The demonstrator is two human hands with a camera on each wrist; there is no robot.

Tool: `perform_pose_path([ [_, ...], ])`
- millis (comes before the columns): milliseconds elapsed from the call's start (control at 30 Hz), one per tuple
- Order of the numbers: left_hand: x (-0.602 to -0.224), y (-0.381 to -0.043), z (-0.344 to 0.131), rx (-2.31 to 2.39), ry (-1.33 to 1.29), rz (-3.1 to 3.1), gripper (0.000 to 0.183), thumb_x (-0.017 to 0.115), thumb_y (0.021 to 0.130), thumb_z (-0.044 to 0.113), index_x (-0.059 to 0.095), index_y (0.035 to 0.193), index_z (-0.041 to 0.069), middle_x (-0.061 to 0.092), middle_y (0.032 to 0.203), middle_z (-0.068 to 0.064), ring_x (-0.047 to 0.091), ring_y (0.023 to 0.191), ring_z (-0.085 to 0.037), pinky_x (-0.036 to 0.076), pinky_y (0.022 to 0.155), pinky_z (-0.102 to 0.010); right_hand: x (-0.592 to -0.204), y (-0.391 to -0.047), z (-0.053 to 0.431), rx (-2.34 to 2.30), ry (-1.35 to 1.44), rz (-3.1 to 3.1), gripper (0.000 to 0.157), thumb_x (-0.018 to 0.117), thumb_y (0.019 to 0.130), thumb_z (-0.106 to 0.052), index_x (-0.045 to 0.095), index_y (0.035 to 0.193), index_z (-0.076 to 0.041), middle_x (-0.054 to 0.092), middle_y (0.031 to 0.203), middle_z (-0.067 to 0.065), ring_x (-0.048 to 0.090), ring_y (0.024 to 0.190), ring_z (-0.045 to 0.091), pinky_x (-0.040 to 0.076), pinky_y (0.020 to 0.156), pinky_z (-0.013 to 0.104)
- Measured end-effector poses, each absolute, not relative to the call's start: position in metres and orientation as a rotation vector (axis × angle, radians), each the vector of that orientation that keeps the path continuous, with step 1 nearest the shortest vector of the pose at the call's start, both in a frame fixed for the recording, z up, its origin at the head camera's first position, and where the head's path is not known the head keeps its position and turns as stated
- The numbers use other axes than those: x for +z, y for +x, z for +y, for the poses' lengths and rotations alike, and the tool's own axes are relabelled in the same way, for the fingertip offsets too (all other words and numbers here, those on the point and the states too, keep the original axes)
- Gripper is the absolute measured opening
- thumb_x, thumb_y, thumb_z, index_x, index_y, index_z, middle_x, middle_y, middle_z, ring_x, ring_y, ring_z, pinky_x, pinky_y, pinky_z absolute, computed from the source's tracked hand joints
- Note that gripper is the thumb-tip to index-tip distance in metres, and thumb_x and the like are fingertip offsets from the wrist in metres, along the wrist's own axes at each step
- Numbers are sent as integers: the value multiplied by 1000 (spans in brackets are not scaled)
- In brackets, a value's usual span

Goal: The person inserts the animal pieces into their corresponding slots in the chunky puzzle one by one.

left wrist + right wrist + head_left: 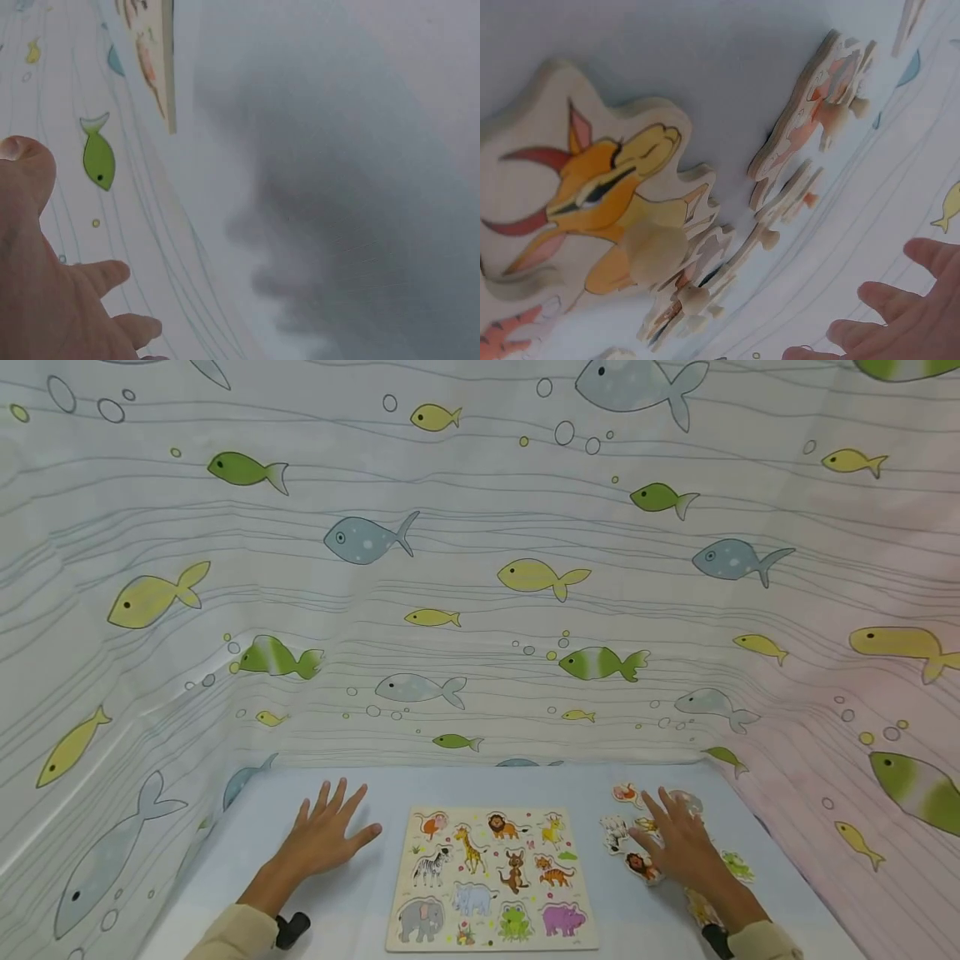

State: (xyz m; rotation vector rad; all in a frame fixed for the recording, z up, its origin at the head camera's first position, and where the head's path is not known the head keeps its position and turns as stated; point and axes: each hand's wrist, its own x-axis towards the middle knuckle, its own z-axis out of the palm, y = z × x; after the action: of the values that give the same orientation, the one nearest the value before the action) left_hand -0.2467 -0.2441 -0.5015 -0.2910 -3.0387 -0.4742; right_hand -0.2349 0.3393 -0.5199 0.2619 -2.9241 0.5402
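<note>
My left hand [326, 837] hovers palm down with spread fingers, left of a wooden animal puzzle board [540, 945]. It holds nothing; in the left wrist view its shadow falls on the table. My right hand [678, 839], fingers also spread, is over loose wooden animal pieces right of the board and hides some of them. Around it are a zebra piece [614, 835], a lion piece [642, 866], a frog piece [737, 865] and a monkey piece [625, 794]. Close up in the right wrist view lies a horned orange goat piece [592, 202] with a round wooden knob [654, 247].
The pale table [360, 910] carries the board in its middle, printed with animals. Cloth walls [480, 643] with a fish pattern enclose the table at the back and both sides. A black wrist device [292, 931] sits by the left sleeve [238, 933].
</note>
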Motion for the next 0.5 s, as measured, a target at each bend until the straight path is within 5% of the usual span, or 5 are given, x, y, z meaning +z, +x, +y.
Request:
perform_pose_path([
  [500, -511, -241, -246, -513, -301, -3091, 85, 51, 93, 70, 40, 154, 12, 17, 163, -29, 8, 149, -55, 11, 115, -77, -524, -233, 347, 720, 281, -2965, 68, 52, 103, -46, 36, 153, -3, 25, 158, 35, 17, 142, 64, 22, 103, 85],
])
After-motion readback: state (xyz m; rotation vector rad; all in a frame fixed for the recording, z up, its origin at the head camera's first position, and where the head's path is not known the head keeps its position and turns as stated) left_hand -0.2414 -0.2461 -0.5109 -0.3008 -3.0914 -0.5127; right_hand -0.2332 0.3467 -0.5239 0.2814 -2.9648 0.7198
